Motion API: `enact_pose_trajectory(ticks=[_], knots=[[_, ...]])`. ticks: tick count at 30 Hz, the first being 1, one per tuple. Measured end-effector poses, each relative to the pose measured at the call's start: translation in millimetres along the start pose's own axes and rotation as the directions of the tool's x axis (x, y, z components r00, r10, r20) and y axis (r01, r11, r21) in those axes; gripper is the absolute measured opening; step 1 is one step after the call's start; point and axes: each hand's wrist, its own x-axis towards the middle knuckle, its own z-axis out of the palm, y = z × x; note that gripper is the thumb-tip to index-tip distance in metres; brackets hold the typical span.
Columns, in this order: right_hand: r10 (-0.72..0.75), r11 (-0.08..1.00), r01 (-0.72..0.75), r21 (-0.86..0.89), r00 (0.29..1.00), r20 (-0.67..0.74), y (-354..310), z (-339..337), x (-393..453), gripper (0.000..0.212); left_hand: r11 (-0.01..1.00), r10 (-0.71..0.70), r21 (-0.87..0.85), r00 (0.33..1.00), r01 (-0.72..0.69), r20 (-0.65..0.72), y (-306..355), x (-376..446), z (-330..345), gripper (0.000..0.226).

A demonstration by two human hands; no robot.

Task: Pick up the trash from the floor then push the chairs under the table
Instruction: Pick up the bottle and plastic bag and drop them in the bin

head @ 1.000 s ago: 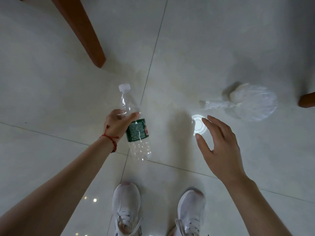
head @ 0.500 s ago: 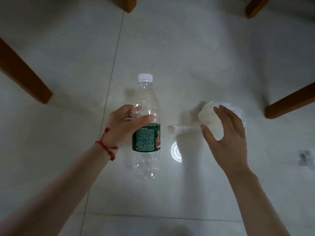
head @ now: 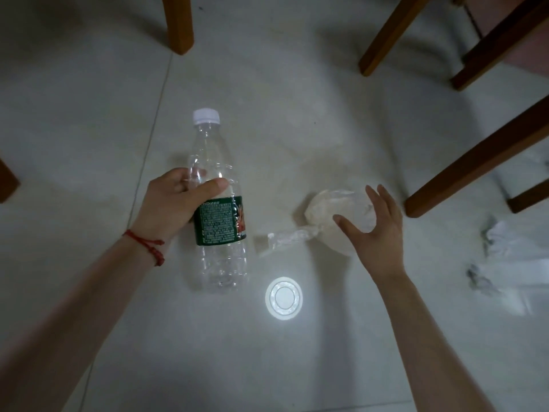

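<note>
My left hand (head: 175, 203) grips an empty clear plastic bottle (head: 219, 209) with a white cap and a green label, held above the floor. My right hand (head: 377, 233) hovers with fingers spread right over a tied clear plastic bag (head: 329, 215) lying on the tiles; whether it touches the bag I cannot tell. The bag's twisted tail points left. Crumpled white paper (head: 505, 263) lies on the floor at the right.
Brown wooden chair legs stand at the top (head: 178, 25), the top right (head: 386, 37) and the right (head: 475, 165). A bright round light reflection (head: 284, 297) shines on the pale floor tiles between my arms.
The view has moved forward over the floor and my shoes have left the frame. My right hand went from near the light reflection to over the bag. The bottle stays in my left hand.
</note>
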Motion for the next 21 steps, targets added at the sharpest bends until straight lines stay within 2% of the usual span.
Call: enact_pose_trajectory(ticks=[4,8,10,13,15,18,21], knots=[[0.195,0.970,-0.200,0.140,0.979,0.054,-3.2,15.3,8.1,0.088,1.000,0.010,0.014,1.000,-0.010,0.027,1.8,-6.9,-1.4,0.054],[0.396,0.889,-0.410,0.205,0.912,0.104,-3.1,30.0,10.6,0.090,1.000,0.007,0.027,1.000,-0.007,0.011,0.7,-8.2,-9.8,0.045],[0.422,0.887,-0.434,0.158,0.901,0.102,-3.8,35.5,12.1,0.080,1.000,0.001,0.019,1.000,-0.001,0.009,0.4,-8.9,-13.0,0.056],[0.416,0.896,-0.427,0.123,0.903,0.104,-9.0,42.4,15.0,0.053,1.000,-0.019,0.021,1.000,0.019,0.009,-1.9,-8.4,-14.4,0.062],[0.423,0.875,-0.441,0.201,0.897,0.128,-14.8,46.1,14.2,0.035,0.999,-0.026,0.034,1.000,0.026,-0.002,-6.1,-6.9,-15.2,0.051],[0.404,0.778,-0.448,0.440,0.893,0.197,-24.9,51.8,8.8,0.021,0.998,-0.033,0.056,0.999,0.034,-0.011,-12.2,-5.0,-18.5,0.034],[0.391,0.779,-0.411,0.474,0.909,0.145,-37.7,54.7,7.6,0.019,0.994,-0.046,0.095,0.999,0.048,-0.021,-15.7,-6.3,-24.8,0.041]])
